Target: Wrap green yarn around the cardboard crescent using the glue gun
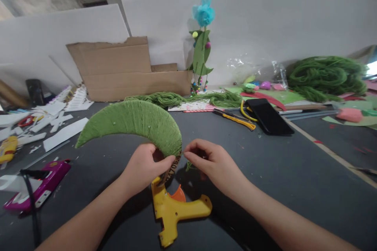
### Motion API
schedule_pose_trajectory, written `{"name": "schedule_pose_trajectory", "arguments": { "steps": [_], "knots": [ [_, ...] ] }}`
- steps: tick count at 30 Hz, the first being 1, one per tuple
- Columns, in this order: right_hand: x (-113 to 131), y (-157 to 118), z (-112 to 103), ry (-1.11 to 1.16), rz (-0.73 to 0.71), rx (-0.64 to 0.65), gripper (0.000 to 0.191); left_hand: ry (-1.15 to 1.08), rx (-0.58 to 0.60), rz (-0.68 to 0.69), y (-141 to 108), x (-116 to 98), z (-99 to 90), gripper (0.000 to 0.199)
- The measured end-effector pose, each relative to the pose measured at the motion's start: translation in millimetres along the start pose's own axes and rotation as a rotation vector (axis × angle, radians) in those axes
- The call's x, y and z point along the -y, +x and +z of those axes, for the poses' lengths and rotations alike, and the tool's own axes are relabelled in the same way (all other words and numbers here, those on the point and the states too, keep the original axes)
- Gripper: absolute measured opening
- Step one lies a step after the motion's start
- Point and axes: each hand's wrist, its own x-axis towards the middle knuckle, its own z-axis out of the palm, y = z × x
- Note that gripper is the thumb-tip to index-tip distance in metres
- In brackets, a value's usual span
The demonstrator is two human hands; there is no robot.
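A cardboard crescent (132, 119), wrapped over most of its length in green yarn, is held up above the dark table. My left hand (147, 164) is closed on its lower right part, thumb in front. Bare cardboard with printed characters (173, 169) shows below the wrapping. Just right of the crescent's edge, my right hand (209, 160) pinches the green yarn (188, 164), a bit of which hangs under the fingers. A yellow hot glue gun (176, 211) with an orange trigger lies below, between my forearms, its nozzle near the bare cardboard.
Behind are green yarn hanks (159, 99), cardboard sheets (118, 70) and a hanging green ornament (202, 49). A black phone (268, 115) and yellow cutter (235, 119) lie to the right. On the left are white scraps (66, 133) and a purple device (44, 186) with a black cable.
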Motion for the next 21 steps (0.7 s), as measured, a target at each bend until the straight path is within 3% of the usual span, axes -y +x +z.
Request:
{"name": "schedule_pose_trajectory", "arguments": {
  "steps": [8,14,21],
  "knots": [
    [1.2,-1.5,-1.4,-0.223,-0.088,-0.14,0.01,-0.214,0.107,-0.005,-0.4,0.4,3.3,0.024],
    [-0.2,0.0,-1.5,-0.239,-0.076,-0.143,0.011,-0.386,0.162,-0.027,1.2,1.3,2.3,0.018],
    [3.6,-1.2,-2.0,-0.197,-0.064,-0.13,0.012,-0.428,0.178,-0.033,2.1,1.1,-0.5,0.018]
  ]
}}
